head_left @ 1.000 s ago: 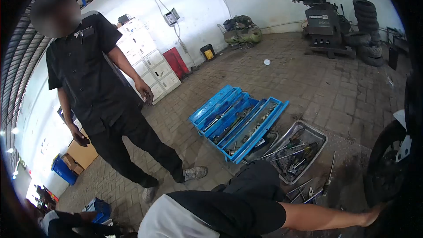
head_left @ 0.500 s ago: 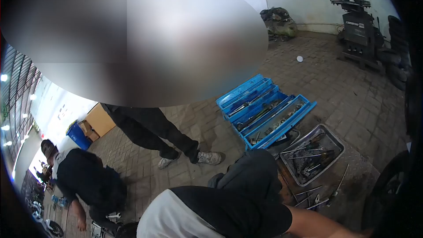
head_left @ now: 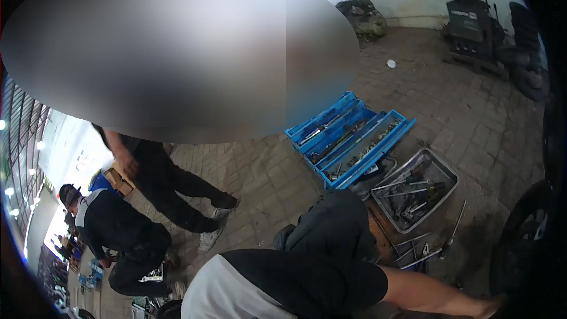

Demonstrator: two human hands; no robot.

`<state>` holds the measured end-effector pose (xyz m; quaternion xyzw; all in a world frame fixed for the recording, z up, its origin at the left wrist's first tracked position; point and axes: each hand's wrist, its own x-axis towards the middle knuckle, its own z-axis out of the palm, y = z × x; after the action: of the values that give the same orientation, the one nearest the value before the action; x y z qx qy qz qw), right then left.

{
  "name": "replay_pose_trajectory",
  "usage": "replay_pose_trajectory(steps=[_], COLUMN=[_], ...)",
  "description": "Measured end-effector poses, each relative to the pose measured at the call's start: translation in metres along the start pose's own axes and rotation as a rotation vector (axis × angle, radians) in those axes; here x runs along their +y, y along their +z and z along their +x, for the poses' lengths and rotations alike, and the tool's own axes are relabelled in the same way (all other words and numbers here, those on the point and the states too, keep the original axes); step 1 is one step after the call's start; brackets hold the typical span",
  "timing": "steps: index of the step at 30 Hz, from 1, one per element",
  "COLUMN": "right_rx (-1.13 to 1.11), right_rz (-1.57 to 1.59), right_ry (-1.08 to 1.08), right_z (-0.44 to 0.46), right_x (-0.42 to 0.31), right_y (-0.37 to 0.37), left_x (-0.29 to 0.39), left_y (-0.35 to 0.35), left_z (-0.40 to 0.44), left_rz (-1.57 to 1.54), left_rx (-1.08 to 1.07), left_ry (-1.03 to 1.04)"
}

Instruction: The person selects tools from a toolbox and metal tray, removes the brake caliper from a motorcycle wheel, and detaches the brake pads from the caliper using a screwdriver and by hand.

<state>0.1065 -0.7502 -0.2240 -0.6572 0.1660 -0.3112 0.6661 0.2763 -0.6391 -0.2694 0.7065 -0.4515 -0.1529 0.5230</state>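
Note:
My left arm (head_left: 425,292) reaches along the bottom edge toward the right, out of a black and white sleeve. Only the start of my left hand (head_left: 491,307) shows at the dark lower-right border, close to a tyre (head_left: 521,239); its fingers are hidden. My right hand is out of view. Beyond my bent knee (head_left: 336,221) lies a metal tray (head_left: 453,184) of dark tools. Several loose tools, among them a long-shafted one (head_left: 453,230), rest on the floor beside the tray. An opened blue toolbox (head_left: 378,164) with tools in its compartments stands behind it.
A standing person in dark trousers (head_left: 171,189) is at left. Farther left, a co-worker (head_left: 121,221) crouches by metal parts (head_left: 155,274). A dark workshop machine (head_left: 469,23) stands by the back wall. A large blurred patch hides the upper left.
My view has shifted slightly, so the toolbox and tray appear higher. The standing person has moved left, and an arm now shows. The crouching co-worker's posture has changed. My arm stays stretched rightward.

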Motion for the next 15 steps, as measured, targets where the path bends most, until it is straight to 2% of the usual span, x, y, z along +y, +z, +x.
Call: replay_pose_trajectory(steps=[2,4,5,7,8,9,10,11,12,13,14,15], right_rx=[-0.073,-0.103,-0.107,-0.051,-0.005,-0.267,-0.323,-0.282,-0.354,-0.346,-0.268,-0.243], right_rz=[-0.230,-0.559,-0.762,-0.476,-0.334,-0.721,-0.808,-0.763,-0.748,-0.630,-0.449,-0.363], right_ry=[-0.085,-0.098,-0.067,0.108,0.187,-0.156,-0.082,-0.007,0.282,0.308,0.516,0.489], right_z=[-0.003,-0.041,-0.052,-0.105,-0.131,-0.138,-0.135,-0.131,-0.117,-0.111,-0.101,-0.098], right_x=[0.013,-0.054,-0.037,-0.026,-0.017,0.013,0.004,0.004,-0.003,0.023,0.018,0.041], right_y=[-0.023,-0.004,-0.012,-0.007,-0.006,-0.038,-0.027,-0.014,-0.008,-0.018,-0.013,-0.023], left_x=[-0.011,-0.023,-0.031,-0.043,-0.024,-0.009,0.019,0.004,-0.011,-0.002,-0.016,-0.030], left_y=[0.010,0.044,0.064,0.092,0.079,0.060,0.034,0.042,0.047,0.039,0.043,0.047], left_z=[0.007,0.011,0.010,0.003,-0.003,-0.011,-0.009,-0.017,-0.014,-0.012,-0.004,0.002], left_rz=[-0.054,-0.142,-0.175,-0.188,-0.108,0.011,0.153,0.108,0.120,-0.079,-0.061,-0.040], left_rx=[0.014,-0.002,0.001,0.012,0.027,0.019,-0.203,-0.049,0.005,-0.055,-0.020,0.017], left_ry=[0.047,0.122,0.156,0.208,0.075,0.091,-0.084,0.041,0.159,-0.026,0.077,0.179])
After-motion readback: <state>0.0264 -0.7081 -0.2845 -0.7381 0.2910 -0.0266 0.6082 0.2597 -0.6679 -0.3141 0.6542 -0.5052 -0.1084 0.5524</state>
